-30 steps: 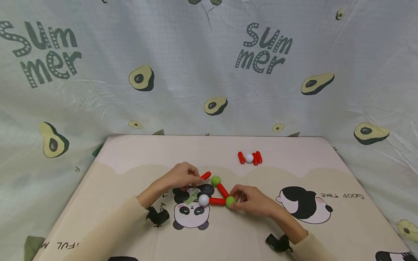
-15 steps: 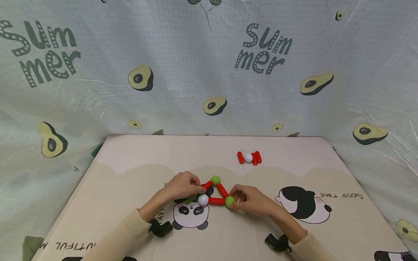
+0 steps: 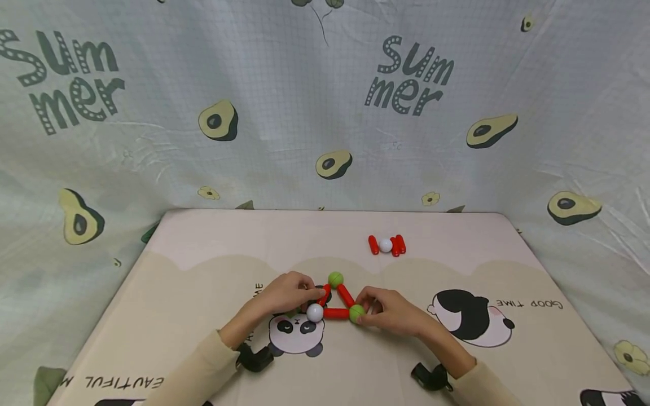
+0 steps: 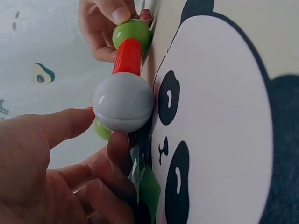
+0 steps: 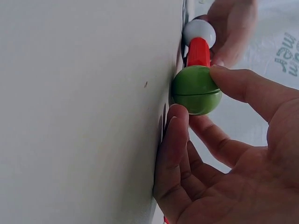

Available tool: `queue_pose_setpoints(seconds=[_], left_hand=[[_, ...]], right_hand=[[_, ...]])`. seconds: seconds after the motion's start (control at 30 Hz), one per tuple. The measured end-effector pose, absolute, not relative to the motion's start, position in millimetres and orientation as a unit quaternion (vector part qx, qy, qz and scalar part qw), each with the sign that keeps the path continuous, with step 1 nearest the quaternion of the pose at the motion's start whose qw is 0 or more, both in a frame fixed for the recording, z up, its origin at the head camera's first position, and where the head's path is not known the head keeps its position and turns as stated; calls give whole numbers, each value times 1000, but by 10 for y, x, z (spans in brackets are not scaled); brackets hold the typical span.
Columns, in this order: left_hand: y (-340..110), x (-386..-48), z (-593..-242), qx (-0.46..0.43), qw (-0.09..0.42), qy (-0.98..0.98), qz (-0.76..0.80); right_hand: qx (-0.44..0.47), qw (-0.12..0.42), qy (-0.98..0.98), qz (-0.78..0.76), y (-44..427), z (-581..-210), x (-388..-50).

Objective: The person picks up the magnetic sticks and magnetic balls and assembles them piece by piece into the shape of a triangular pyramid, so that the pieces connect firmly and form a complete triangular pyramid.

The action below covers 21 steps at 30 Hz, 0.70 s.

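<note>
Red rods and balls form a triangle on the table. A white ball (image 3: 315, 313) makes its left corner, a green ball (image 3: 357, 313) its right corner, and another green ball (image 3: 336, 279) the far corner. One red rod (image 3: 336, 314) joins the white ball to the right green ball; a second red rod (image 3: 346, 296) runs to the far one. My left hand (image 3: 290, 293) pinches a third red rod (image 3: 324, 294) between the white and far green balls; in the left wrist view the white ball (image 4: 124, 101) hides it. My right hand (image 3: 390, 312) pinches the right green ball (image 5: 196, 90).
Farther back lie loose red rods (image 3: 373, 245) beside a white ball (image 3: 385, 245). The table (image 3: 386, 366) has a cover printed with a panda and a dog. A patterned curtain (image 3: 274, 158) rises behind it. Black wrist devices (image 3: 430, 376) sit near both sleeves.
My left hand has moved slightly right and nearer, turning its red rod down into the gap between the white ball and the far green ball. My right hand stays on its green ball.
</note>
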<state>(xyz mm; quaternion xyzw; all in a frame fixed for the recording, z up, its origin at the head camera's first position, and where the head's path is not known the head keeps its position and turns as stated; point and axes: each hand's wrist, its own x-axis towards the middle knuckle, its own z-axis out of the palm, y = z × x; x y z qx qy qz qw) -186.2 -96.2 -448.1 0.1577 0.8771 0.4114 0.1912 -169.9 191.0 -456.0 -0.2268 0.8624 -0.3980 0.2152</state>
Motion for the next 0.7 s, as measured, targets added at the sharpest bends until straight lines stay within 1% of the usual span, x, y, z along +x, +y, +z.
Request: queue_pose_setpoints(seconds=[0.17,0.4,0.7], left_hand=[[-980,-1842,-4468,172,211,868,416],[-958,-1818,-4468,216,212,871,386],[-975,-1793,-4497,190,224,855,427]], right_hand=[[-229,213,863,-397,1919,-4569,-1693],[-228,220,862,-396,1935,-4556,-1697],[-253,220,855,-396,1920,-4563,-1691]])
